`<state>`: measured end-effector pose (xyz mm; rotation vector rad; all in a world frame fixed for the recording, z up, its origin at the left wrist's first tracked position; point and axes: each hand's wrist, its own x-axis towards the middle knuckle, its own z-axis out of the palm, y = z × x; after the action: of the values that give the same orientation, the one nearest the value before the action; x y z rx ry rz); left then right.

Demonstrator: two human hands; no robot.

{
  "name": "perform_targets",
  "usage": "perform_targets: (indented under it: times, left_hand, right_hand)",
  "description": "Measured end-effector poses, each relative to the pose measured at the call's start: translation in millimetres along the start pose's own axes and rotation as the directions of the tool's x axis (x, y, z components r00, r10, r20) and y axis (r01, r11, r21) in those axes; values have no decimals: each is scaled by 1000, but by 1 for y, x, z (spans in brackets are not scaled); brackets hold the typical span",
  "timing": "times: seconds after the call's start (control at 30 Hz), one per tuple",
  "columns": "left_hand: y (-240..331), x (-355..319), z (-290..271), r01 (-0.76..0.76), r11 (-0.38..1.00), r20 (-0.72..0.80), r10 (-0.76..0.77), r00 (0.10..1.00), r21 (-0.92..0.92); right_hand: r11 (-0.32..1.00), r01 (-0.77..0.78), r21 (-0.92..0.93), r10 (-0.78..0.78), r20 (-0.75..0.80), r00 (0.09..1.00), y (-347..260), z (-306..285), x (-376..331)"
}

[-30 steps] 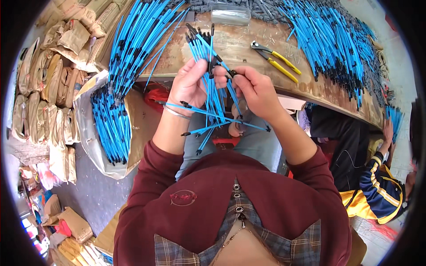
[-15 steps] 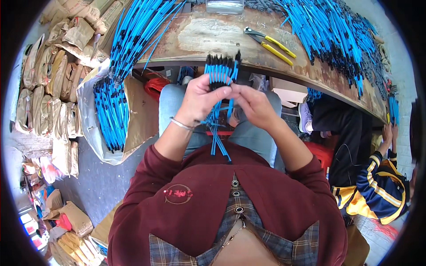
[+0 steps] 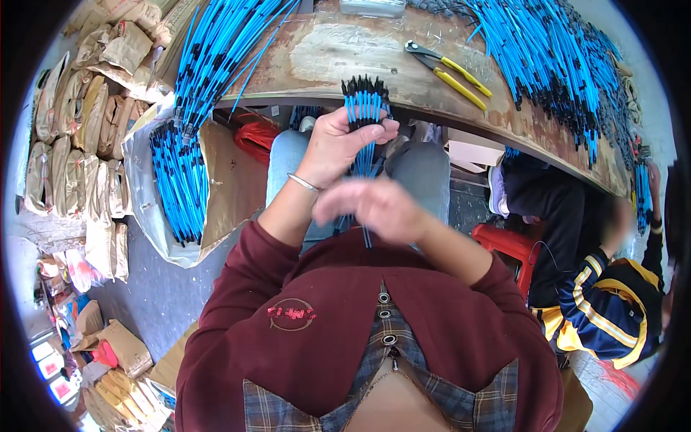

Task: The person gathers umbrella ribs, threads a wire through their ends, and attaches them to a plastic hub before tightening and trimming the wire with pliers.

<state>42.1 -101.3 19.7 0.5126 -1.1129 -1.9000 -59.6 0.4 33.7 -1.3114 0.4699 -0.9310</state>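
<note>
My left hand (image 3: pixel 338 144) is closed round a bundle of thin blue cables (image 3: pixel 366 108) with black tips. The tips point up and away from me, fairly level with each other, close to the table's front edge. Below the fist the blue lengths hang down over my lap. My right hand (image 3: pixel 378 209) is off the upper part of the bundle, passing in front of its hanging lengths. It is blurred by motion, with fingers stretched out to the left and no cable visible in them. Part of the bundle is hidden behind it.
Yellow-handled pliers (image 3: pixel 453 75) lie on the worn wooden table (image 3: pixel 338 54). Piles of blue cables (image 3: pixel 540 57) cover its right side, with another pile (image 3: pixel 223 57) at the left. A lined sack (image 3: pixel 223 194) of cables stands left. Paper packages (image 3: pixel 79 165) are stacked beyond. A co-worker (image 3: pixel 612 302) sits right, near a red stool (image 3: pixel 511 248).
My right hand has left the upper bundle and moved down toward me. The cables in my left hand are gathered closer, their tips more even. The co-worker's arm has shifted.
</note>
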Motion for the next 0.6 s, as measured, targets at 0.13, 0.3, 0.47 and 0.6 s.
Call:
perform_targets:
  times: [0.13, 0.3, 0.47, 0.6]
  left_hand:
    - [10, 14, -6, -51, 994, -38, 55, 998, 92]
    - [15, 24, -12, -130, 963, -21, 138, 990, 235]
    - [5, 18, -21, -278, 652, 64, 333, 941, 705]
    - [12, 6, -18, 27, 997, -35, -25, 999, 75]
  right_hand:
    - [846, 255, -467, -212, 144, 967, -13, 1, 9]
    - [251, 143, -957, -786, -116, 607, -79, -64, 46]
    - [-75, 183, -980, -687, 184, 703, -85, -70, 98]
    - [17, 81, -997, -327, 71, 942, -55, -67, 101]
